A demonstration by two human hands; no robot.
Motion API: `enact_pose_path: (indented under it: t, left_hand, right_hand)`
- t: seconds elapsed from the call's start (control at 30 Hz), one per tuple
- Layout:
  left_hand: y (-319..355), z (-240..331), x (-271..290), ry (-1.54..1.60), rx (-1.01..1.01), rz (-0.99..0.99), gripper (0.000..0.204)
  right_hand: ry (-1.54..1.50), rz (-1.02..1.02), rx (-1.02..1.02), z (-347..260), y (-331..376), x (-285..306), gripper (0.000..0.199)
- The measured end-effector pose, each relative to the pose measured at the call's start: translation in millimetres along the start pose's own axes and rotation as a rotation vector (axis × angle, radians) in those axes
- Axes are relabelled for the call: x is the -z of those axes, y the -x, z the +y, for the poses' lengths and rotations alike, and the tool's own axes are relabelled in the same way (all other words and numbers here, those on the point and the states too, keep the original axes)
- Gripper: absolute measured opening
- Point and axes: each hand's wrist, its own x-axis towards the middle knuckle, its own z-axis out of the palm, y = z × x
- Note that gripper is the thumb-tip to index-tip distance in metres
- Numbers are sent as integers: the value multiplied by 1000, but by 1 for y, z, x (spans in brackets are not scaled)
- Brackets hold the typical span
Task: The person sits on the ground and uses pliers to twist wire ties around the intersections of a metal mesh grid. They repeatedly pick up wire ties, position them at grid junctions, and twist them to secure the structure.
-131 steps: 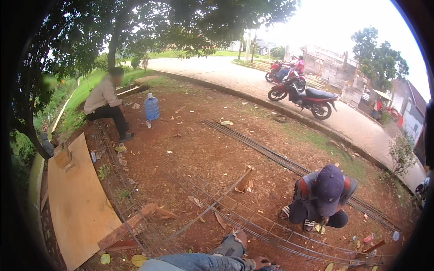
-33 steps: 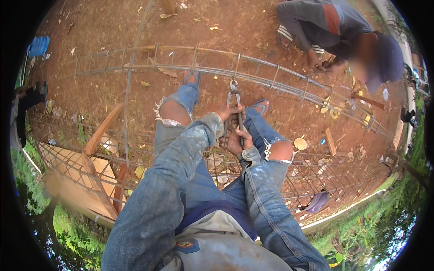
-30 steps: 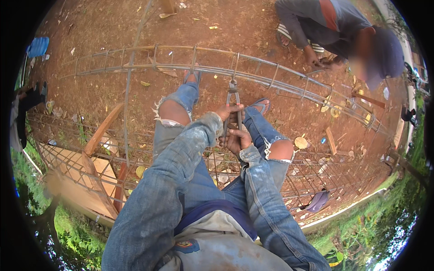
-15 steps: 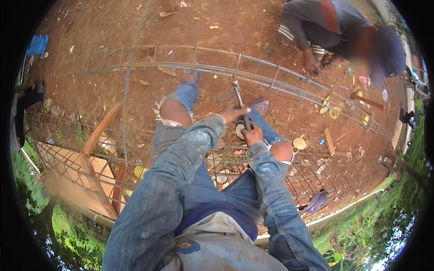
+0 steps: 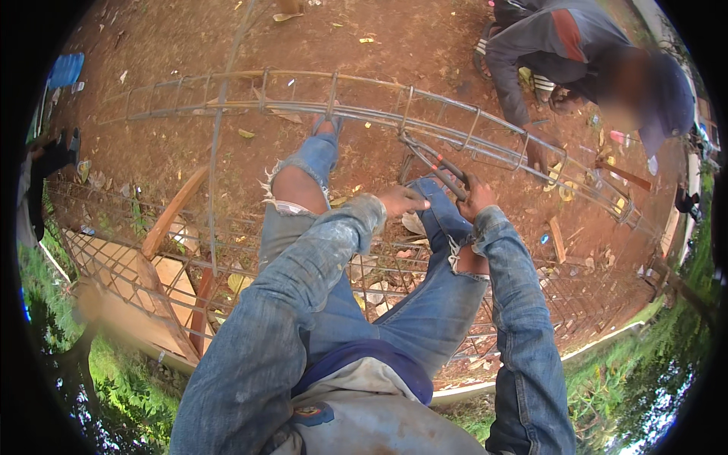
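Observation:
My right hand is closed around the dark handles of a pair of pincers, which carry orange bands. The jaws meet the near side of a long rebar cage, beside one of its square stirrups; whether they grip tie wire is too small to tell. My left hand hovers over my right knee, apart from the pincers, its fingers loosely stretched and nothing visible in them. Beyond my feet the cage runs from left to right across the view.
A co-worker crouches at the upper right, one hand reaching to the cage. Steel mesh lies below and around my legs. A wooden post leans at the left near a board. Leaves and wood scraps litter the reddish soil.
My left hand has come off the pincers. My right hand has moved right and up with them, and their handles are now apart. The co-worker's hand has reached toward the cage.

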Motion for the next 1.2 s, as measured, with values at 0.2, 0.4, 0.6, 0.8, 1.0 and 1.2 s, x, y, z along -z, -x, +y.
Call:
enact_pose_path:
  t: [0.2,0.4,0.6,0.8,1.0,1.2]
  left_hand:
    - [18,7,-7,-357,142,-167,57]
    - [22,14,-10,-318,137,-277,58]
    - [9,15,-32,321,184,-127,55]
    - [-6,25,-30,806,-76,366,39]
    - [2,33,-6,806,126,432,40]
    - [3,7,14,682,114,290,45]
  right_hand:
    - [-34,4,175,15,-18,2,58]
    - [10,7,192,27,-23,-2,61]
    - [-6,112,-51,-13,26,-33,68]
    - [27,430,-268,-101,73,-83,84]
    - [-206,386,-321,-146,94,-94,83]
    - [-1080,-356,-450,-101,66,-97,55]
